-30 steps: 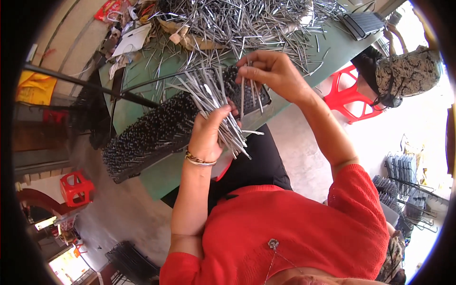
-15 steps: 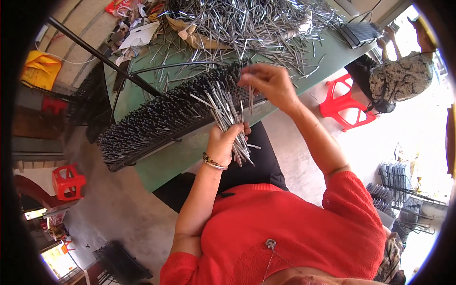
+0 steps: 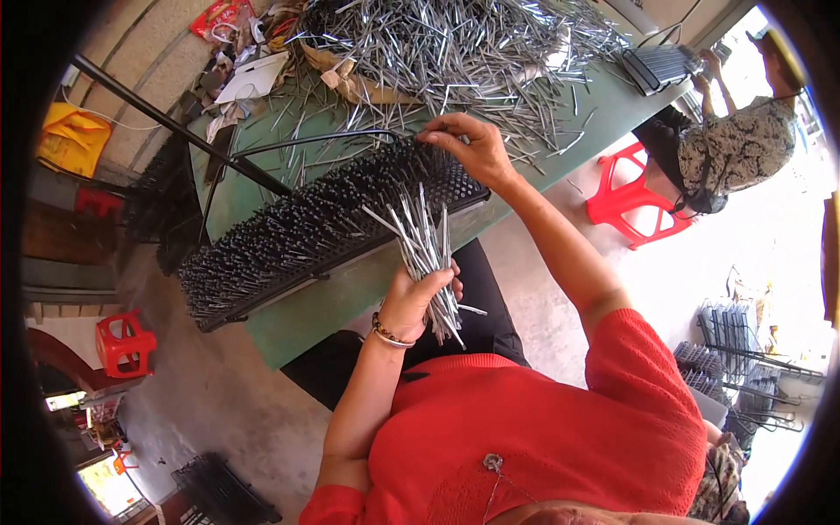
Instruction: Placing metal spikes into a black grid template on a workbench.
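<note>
My left hand point(image 3: 411, 304) is wrapped round a loose bundle of thin silvery metal strips point(image 3: 422, 236), which fan out above and below the fist. Beyond it lies a long black perforated rack point(image 3: 306, 232), slanting across the table's edge and crowded with short dark upright pieces. My right hand point(image 3: 477, 150) reaches over the rack's right end, its thumb and forefinger pinched together among the upright pieces. What sits between those fingertips is too small to tell. Bare holes of the rack show just below that hand.
A large heap of metal strips point(image 3: 455, 44) covers the far side of the green table point(image 3: 289, 328). A black bent bar point(image 3: 175, 127) crosses at left. Red plastic stools point(image 3: 626, 206) stand on the floor. Another person point(image 3: 744, 149) works at far right beside a dark rack point(image 3: 656, 68).
My right hand has moved slightly left and down onto the rack's pieces; the strip hanging below it is no longer seen. The left hand with its bundle has shifted a little lower.
</note>
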A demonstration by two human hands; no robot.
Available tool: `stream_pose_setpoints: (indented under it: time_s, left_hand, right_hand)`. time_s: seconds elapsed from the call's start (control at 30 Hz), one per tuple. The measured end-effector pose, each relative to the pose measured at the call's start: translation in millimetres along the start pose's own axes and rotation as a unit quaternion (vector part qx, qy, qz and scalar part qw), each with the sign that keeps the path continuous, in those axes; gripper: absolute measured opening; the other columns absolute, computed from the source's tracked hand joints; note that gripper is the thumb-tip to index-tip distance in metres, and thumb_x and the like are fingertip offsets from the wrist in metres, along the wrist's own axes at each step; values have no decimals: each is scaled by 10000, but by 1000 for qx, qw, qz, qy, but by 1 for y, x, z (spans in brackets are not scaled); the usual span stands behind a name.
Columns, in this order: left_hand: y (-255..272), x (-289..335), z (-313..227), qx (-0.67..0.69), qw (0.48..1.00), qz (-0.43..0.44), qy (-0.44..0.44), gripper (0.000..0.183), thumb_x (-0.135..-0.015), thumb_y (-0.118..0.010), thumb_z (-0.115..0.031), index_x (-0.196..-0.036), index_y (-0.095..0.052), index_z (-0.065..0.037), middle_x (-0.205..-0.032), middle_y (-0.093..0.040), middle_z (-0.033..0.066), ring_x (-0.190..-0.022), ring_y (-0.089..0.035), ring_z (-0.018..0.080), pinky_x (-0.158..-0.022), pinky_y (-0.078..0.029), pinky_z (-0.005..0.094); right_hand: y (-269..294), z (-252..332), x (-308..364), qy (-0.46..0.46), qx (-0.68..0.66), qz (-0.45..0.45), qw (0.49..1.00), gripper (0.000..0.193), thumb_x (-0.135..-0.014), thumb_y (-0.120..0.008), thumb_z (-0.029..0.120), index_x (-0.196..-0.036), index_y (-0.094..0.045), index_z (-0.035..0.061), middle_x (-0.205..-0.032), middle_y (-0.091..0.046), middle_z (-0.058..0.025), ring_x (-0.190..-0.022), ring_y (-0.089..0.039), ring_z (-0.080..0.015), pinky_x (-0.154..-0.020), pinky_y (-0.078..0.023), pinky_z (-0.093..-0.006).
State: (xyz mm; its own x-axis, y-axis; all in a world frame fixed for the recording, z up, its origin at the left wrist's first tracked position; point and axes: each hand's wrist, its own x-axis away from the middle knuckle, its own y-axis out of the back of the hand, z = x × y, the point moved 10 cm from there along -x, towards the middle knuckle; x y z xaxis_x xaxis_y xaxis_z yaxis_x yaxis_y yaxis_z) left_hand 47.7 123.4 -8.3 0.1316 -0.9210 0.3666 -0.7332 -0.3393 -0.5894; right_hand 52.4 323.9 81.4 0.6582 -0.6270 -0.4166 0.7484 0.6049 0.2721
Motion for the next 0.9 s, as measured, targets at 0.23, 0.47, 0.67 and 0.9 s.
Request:
stream_pose_setpoints:
  time_s: [0.23, 0.47, 0.67, 0.9]
  left_hand:
    - [2, -1, 0, -5, 1000, 4, -2, 189, -824, -634, -72, -982, -559, -2, -881, -608, 71, -726, -623, 157, -636, -539, 302]
    - [-1, -1, 1, 3, 1000, 2, 15, 185, -830, -631, -77, -985, -562, -4, -881, -607, 68, -720, -616, 153, -630, -535, 299]
    - [-2, -5, 1, -10, 1000, 15, 9, 191, -832, -632, -76, -992, -559, -2, -881, -606, 68, -718, -614, 147, -623, -533, 295]
    - [0, -6, 0, -4, 1000, 14, 7, 199, -831, -635, -78, -996, -558, 1, -881, -607, 70, -713, -613, 145, -621, -532, 292]
  right_hand:
    - [0, -6, -3, 8, -16, 13, 1000, 146, -852, -656, 79, -974, -651, -1, -899, -703, -66, -892, -661, -136, -801, -517, -258]
    - [3, -5, -8, 21, -23, 30, 999, 163, -828, -690, 114, -964, -668, 25, -885, -698, -43, -847, -666, -123, -781, -514, -254]
    - [-6, -4, -5, 49, -22, 15, 998, 159, -822, -696, 117, -946, -663, 23, -876, -697, -46, -823, -670, -127, -741, -521, -259]
    - [-7, 4, -6, 58, 33, 16, 998, 169, -825, -693, 134, -958, -663, 35, -856, -694, -59, -779, -677, -145, -706, -517, -258]
